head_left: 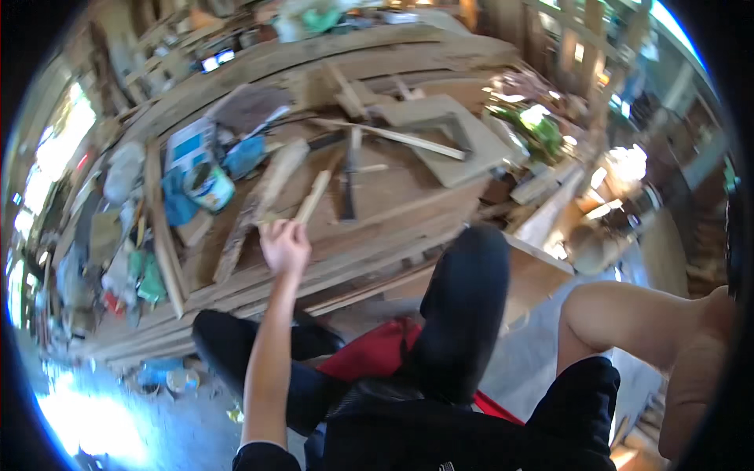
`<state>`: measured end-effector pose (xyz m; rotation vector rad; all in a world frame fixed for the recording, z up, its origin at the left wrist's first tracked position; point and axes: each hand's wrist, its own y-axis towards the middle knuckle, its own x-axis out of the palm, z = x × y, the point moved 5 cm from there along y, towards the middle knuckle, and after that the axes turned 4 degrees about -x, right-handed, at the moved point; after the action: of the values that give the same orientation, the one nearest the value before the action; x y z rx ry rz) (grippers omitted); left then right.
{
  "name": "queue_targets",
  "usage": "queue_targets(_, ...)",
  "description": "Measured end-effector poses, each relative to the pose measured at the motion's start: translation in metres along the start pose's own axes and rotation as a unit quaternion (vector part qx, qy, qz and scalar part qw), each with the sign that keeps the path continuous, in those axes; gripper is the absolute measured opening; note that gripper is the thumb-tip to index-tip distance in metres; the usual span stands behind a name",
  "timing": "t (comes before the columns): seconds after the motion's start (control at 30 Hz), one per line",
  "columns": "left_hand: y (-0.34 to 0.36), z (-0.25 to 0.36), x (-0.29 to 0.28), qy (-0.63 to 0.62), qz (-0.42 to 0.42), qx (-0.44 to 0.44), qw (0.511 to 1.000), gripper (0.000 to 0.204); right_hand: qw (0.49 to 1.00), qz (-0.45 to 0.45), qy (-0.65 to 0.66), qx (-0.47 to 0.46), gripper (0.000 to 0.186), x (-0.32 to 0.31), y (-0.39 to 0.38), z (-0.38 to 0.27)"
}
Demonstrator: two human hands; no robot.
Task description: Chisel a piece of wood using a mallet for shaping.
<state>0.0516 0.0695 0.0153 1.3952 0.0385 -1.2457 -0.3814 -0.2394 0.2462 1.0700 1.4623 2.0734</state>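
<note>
My left hand (284, 247) is reached out over the near side of a brown wooden workbench (377, 228). Its fingers are closed at the lower end of a short, pale wooden strip (315, 195), which slants away up and to the right; blur hides the exact grip. Just left of the hand lies a rough-edged board (267, 192). A dark metal-looking bar (348, 184) rests beyond the strip. At the far right my bent right arm is raised, with my right hand (701, 369) large and blurred at the picture's rim, its fingers not readable.
An open white-and-blue tub (209, 187) stands at the bench's left, near a blue cloth (245, 157). A flat panel (448, 133) with a dark frame lies at the right. Bags and clutter crowd the left end. A red seat (377, 349) shows between my black-clad legs.
</note>
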Motion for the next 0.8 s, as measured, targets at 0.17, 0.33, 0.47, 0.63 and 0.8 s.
queue_targets(0.17, -0.01, -0.019, -0.004, -0.009, 0.027, 0.008, 1.0, 0.01, 0.986, -0.103, -0.13, -0.001, 0.015, 0.069, -0.025, -0.099)
queue_targets(0.33, -0.015, -0.016, 0.003, -0.025, -0.006, -0.024, 0.999, 0.009, 0.964, -0.14, -0.226, 0.008, 0.015, 0.086, -0.044, -0.126)
queue_targets(0.47, -0.01, -0.004, 0.008, -0.02, -0.012, 0.02, 1.0, 0.009, 0.935, -0.163, -0.314, 0.032, 0.016, 0.075, -0.058, -0.119)
queue_targets(0.63, 0.022, 0.018, -0.017, 0.075, -0.063, 0.034, 0.995, 0.016, 0.874, -0.137, -0.463, 0.05, 0.018, 0.058, -0.052, -0.099)
queue_targets(0.8, 0.09, 0.027, -0.027, -0.075, -0.213, 0.008, 0.974, 0.026, 0.812, -0.102, -0.57, 0.072, 0.02, 0.067, -0.083, -0.091)
